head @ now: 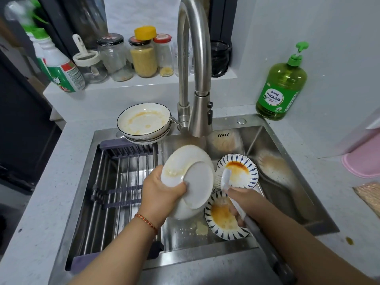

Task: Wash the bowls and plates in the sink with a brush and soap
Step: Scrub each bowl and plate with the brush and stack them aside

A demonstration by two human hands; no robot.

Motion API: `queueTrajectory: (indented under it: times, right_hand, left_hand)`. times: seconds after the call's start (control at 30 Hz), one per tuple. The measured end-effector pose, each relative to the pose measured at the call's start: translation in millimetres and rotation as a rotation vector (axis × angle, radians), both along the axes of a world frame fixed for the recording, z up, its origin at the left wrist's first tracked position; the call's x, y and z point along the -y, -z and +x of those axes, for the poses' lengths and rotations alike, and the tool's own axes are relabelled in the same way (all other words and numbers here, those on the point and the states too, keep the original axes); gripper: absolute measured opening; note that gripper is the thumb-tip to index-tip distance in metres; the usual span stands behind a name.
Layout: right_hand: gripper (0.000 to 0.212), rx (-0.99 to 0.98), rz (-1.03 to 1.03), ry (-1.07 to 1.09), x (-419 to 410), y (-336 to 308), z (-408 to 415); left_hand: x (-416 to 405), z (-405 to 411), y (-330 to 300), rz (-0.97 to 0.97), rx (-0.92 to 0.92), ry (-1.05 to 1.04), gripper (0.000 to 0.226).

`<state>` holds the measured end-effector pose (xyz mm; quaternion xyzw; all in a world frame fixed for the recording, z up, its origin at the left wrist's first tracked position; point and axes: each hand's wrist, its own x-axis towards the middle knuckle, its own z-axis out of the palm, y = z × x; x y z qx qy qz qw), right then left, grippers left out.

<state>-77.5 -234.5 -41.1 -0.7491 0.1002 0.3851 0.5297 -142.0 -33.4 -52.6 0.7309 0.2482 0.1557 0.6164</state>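
Both hands work over the sink (287,140): the left hand (162,194) grips a tilted white plate (189,177) by its rim, underside up, while the right hand (244,204) clasps the brush (225,177) handle. Two striped bowls (224,217) lie just beside the plate; stacked dirty plates (144,122) and the soap bottle (281,89) stand at the table's far edge.

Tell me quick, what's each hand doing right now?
Left hand: grips the tilted white plate by its rim.
Right hand: grip closed round the brush handle.
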Motion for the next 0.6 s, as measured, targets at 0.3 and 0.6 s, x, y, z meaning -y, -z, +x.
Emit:
queueTrajectory:
  times: [0.3,0.6]
  right_hand:
    - [0.029,0.103,0.174,0.181,-8,10,-10]
    - [0.096,0.356,-0.016,-0.203,7,-18,15]
  left_hand:
    - [22,-4,14,-0.657,0.096,-0.096,0.055]
    - [-14,4,-1,-0.351,-0.197,0.33,0.061]
